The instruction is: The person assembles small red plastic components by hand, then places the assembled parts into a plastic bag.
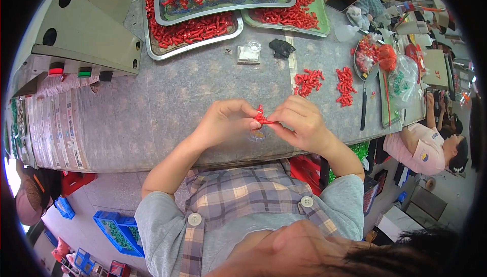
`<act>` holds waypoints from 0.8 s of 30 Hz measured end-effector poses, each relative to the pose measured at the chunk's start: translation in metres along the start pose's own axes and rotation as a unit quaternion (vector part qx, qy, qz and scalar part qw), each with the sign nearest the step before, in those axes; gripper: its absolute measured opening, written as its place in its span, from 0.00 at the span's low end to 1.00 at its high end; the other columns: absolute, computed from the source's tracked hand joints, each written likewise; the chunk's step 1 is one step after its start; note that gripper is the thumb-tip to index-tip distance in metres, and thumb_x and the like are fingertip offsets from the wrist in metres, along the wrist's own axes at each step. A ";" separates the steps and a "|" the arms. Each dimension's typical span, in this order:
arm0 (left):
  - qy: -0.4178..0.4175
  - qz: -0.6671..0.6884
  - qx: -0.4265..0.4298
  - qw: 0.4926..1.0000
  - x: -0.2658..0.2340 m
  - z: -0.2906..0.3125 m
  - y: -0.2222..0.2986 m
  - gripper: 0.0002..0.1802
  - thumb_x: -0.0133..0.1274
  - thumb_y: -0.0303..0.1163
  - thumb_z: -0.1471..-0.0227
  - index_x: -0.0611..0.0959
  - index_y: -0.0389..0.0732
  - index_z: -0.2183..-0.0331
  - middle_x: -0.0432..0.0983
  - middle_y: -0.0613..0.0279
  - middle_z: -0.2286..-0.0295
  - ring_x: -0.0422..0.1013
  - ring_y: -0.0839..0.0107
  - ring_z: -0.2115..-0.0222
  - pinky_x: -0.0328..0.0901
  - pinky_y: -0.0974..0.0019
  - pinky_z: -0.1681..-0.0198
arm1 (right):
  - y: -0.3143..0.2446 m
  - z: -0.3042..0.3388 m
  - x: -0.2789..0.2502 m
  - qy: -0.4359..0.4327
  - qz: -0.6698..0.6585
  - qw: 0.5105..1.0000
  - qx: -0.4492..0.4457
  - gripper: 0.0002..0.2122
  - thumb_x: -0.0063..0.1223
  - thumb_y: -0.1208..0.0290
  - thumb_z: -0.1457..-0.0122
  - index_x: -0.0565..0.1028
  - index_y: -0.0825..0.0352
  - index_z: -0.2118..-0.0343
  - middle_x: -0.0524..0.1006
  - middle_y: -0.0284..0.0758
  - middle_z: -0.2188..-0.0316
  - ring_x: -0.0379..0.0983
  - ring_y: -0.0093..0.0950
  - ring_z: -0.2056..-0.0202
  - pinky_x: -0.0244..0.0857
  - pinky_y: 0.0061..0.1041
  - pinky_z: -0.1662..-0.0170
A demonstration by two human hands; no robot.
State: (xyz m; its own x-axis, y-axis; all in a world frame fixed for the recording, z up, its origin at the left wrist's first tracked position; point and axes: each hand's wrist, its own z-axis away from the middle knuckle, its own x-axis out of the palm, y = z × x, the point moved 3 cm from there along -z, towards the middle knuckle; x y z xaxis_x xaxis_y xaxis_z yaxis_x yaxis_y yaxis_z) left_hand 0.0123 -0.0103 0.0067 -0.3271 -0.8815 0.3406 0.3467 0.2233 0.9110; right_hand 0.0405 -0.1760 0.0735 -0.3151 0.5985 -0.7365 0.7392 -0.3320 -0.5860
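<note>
Over the near part of the table, a small red plastic figure (260, 115) is held between my two hands. My left hand (227, 120) pinches its body from the left, thumb and forefinger closed. With closed fingers, my right hand (300, 123) grips a thin red part sticking out of the figure's right side; whether that part is separate I cannot tell. Beyond my right hand lie a loose pile of small red parts (308, 82) and a second pile of red parts (345, 87) farther right.
At the back, a metal tray (225, 17) of red figures rests on trays of red pieces. A grey machine (83, 28) with coloured buttons stands left. To the right are a black-handled tool (363, 109), a plastic bag (403, 82) and a seated person (423, 148). Blue crates (119, 234) sit on the floor.
</note>
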 end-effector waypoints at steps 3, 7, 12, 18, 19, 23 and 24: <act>-0.006 0.070 -0.039 0.997 0.001 -0.001 -0.004 0.03 0.56 0.22 0.57 0.78 0.37 0.74 0.75 0.67 0.76 0.69 0.81 0.74 0.64 0.75 0.69 | 0.001 0.000 0.001 -0.011 -0.023 0.999 0.028 0.07 0.58 0.77 0.58 0.71 0.66 0.76 0.71 0.33 0.79 0.67 0.30 0.76 0.59 0.26 0.74; -0.026 0.129 -0.050 0.990 0.001 -0.002 -0.007 0.09 0.59 0.31 0.57 0.77 0.38 0.74 0.75 0.65 0.75 0.69 0.79 0.74 0.64 0.75 0.69 | 0.001 0.000 0.003 -0.027 -0.038 0.997 0.060 0.06 0.57 0.77 0.57 0.71 0.66 0.77 0.70 0.34 0.80 0.67 0.31 0.77 0.59 0.27 0.75; -0.036 0.149 -0.067 0.986 0.000 -0.003 -0.007 0.09 0.59 0.32 0.57 0.77 0.39 0.74 0.75 0.66 0.75 0.69 0.80 0.74 0.63 0.76 0.70 | 0.002 -0.001 0.006 -0.030 -0.050 0.996 0.072 0.06 0.57 0.77 0.57 0.71 0.67 0.77 0.70 0.34 0.80 0.67 0.31 0.77 0.60 0.27 0.75; -0.050 0.153 -0.070 0.984 -0.001 -0.003 -0.007 0.08 0.59 0.31 0.57 0.77 0.39 0.74 0.75 0.66 0.75 0.69 0.80 0.74 0.63 0.76 0.69 | 0.000 -0.002 0.007 -0.023 -0.049 0.997 0.056 0.06 0.57 0.77 0.57 0.70 0.67 0.77 0.70 0.34 0.80 0.67 0.32 0.77 0.59 0.27 0.76; -0.049 0.148 -0.065 0.986 -0.001 -0.004 -0.007 0.08 0.58 0.31 0.57 0.77 0.39 0.74 0.75 0.66 0.75 0.69 0.80 0.74 0.63 0.76 0.69 | -0.001 -0.002 0.007 -0.019 -0.044 0.998 0.050 0.06 0.57 0.78 0.58 0.70 0.67 0.77 0.70 0.34 0.81 0.66 0.31 0.78 0.59 0.27 0.76; -0.047 0.136 -0.052 0.988 -0.001 -0.003 -0.004 0.07 0.58 0.29 0.57 0.78 0.38 0.75 0.75 0.65 0.75 0.69 0.79 0.74 0.63 0.76 0.69 | -0.002 0.001 0.007 -0.008 -0.021 0.999 0.025 0.06 0.57 0.78 0.58 0.70 0.68 0.77 0.69 0.34 0.81 0.66 0.31 0.78 0.59 0.27 0.76; -0.048 0.135 -0.052 0.988 0.000 -0.002 -0.003 0.07 0.58 0.29 0.57 0.78 0.38 0.75 0.75 0.65 0.75 0.69 0.79 0.74 0.63 0.76 0.69 | -0.003 0.001 0.007 0.002 -0.008 1.000 0.009 0.07 0.58 0.78 0.58 0.71 0.68 0.77 0.69 0.34 0.81 0.66 0.31 0.78 0.59 0.27 0.76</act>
State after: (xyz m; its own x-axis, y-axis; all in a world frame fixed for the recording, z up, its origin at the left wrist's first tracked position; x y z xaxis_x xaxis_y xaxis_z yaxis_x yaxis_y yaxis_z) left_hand 0.0134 -0.0118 0.0036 -0.2904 -0.7511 0.5929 0.5190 0.3969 0.7570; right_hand 0.0353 -0.1714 0.0700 -0.3247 0.6076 -0.7249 0.7225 -0.3353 -0.6047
